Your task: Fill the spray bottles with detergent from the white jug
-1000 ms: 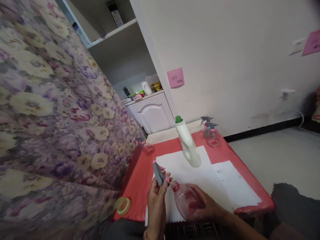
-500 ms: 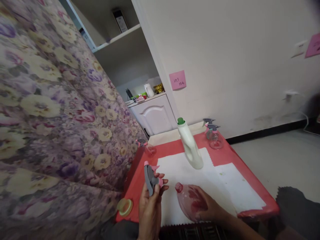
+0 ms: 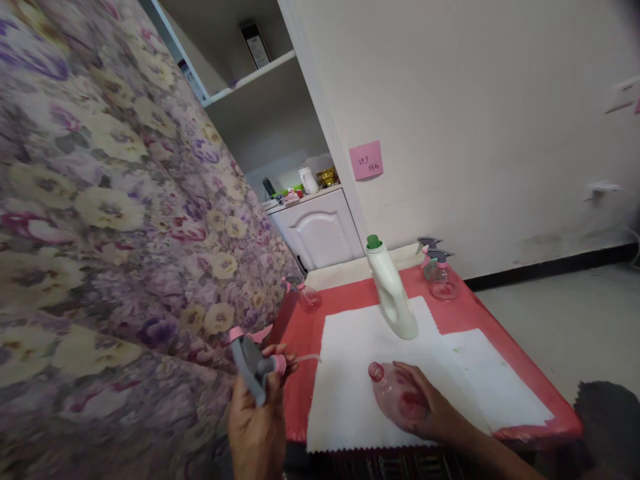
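Trigger head of grey and pink plastic [image 3: 245,363] sat clasped in my left grip [image 3: 257,420], raised by the left edge of the red-covered desk [image 3: 300,393], its thin translucent tube [image 3: 307,358] pointing right. My right grip [image 3: 434,408] was wrapped around the right side of a rounded, clear pink plastic bottle [image 3: 390,395], its open threaded neck tilted up and leftward, well apart from the tube. The bottle was above the near part of a white, zigzag-edged cloth [image 3: 345,407]; I could not tell whether its base touched. Farther back on that cloth stood a tall, pale plastic jug with a green spout [image 3: 393,300], and a clear, round-bodied spray bottle [image 3: 444,285] stood near the desk's far right corner
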Demonstrator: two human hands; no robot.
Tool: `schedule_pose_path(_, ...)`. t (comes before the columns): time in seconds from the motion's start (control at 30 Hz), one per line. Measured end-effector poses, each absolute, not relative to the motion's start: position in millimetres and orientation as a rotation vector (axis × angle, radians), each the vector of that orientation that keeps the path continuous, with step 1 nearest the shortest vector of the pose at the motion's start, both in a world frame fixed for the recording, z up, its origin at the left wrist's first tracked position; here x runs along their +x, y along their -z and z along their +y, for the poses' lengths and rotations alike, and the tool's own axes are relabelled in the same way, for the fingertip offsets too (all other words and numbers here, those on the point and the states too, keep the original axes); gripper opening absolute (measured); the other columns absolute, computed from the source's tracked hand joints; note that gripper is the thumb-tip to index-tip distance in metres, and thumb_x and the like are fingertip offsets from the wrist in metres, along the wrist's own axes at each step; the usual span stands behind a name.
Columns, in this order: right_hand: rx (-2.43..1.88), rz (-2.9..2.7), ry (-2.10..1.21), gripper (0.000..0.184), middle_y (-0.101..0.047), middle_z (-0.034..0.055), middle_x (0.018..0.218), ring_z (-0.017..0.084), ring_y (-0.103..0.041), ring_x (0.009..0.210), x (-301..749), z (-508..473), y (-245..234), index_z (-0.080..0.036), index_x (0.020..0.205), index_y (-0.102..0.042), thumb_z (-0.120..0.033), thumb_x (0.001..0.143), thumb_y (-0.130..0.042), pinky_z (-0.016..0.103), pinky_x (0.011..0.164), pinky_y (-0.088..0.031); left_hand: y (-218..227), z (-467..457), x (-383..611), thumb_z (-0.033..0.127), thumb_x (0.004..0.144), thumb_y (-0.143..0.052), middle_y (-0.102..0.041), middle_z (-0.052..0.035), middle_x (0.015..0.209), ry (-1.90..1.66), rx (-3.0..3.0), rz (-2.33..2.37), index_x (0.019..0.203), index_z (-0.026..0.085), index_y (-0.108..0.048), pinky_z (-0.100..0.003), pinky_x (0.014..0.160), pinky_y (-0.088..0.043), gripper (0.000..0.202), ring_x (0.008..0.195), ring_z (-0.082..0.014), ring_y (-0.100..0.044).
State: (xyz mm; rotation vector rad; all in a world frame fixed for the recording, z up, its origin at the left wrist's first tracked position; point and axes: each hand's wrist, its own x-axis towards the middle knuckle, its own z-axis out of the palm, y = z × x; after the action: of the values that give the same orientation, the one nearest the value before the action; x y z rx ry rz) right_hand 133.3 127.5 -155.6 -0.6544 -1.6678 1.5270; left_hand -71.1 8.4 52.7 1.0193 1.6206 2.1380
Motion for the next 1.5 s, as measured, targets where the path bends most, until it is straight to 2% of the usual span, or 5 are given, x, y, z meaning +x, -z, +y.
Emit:
schedule_pose_path(0.2,-0.738,-1.73,-1.403,0.073,-0.053,0.015,0.14,0.035,-0.051,0.13,133.9,117.4,146.1,-0.023,0.135,-0.046,-0.037,0.069,-0.075,0.052,0.111,-0.04,12.8,34.9,-124.7,0.031,0.085,-0.055,-0.068,-0.0105,0.114,-1.366,1.851,2.105,0.109,0.021,-0.065,-0.042,0.096,-0.05,0.028,0.109,-0.0279,-0.062)
schedule_pose_path(0.5,-0.664,-1.741,-1.438,0.087,-0.044,0.0166,0.149,0.035,-0.039,0.139,135.7,122.0,161.5,-0.022,0.143,-0.036,-0.038,0.067,-0.077,0.053,0.116,-0.029,101.5,74.4,-173.2,0.007,0.084,-0.039,-0.065,-0.0085,0.111,-0.318,1.897,2.454,0.11,0.019,-0.06,-0.028,0.085,-0.044,0.035,0.097,-0.0193,-0.062)
schedule_pose_path(0.97,-0.745,-1.683,-1.331,0.072,-0.05,0.015,0.143,0.036,-0.045,0.135,83.5,112.3,145.5,-0.024,0.138,-0.04,-0.036,0.074,-0.071,0.053,0.113,-0.032,103.1,66.4,-200.7,0.004,0.086,-0.032,-0.064,-0.0183,0.121,-0.317,1.849,2.541,0.12,0.009,-0.059,-0.037,0.099,-0.039,0.043,0.113,-0.0255,-0.058)
schedule_pose_path(1.13,-0.794,-1.736,-1.284,0.077,-0.045,0.0149,0.147,0.032,-0.042,0.137,64.7,116.0,156.1,-0.023,0.142,-0.033,-0.039,0.077,-0.069,0.051,0.115,-0.03,96.7,63.2,-178.9,0.023,0.09,-0.045,-0.059,-0.0155,0.133,-0.92,1.829,2.056,0.127,0.016,-0.057,-0.046,0.109,-0.036,0.04,0.128,-0.0281,-0.05)
schedule_pose_path(1.5,-0.877,-1.953,-1.093,0.078,-0.029,0.0183,0.159,0.031,-0.03,0.145,57.2,120.2,186.2,-0.018,0.152,-0.021,-0.042,0.087,-0.055,0.052,0.12,-0.022,140.9,90.0,-135.4,0.032,0.064,-0.074,-0.053,-0.0154,0.142,-1.191,1.552,1.528,0.136,0.016,-0.044,-0.044,0.116,-0.033,0.08,0.135,-0.0308,-0.045)
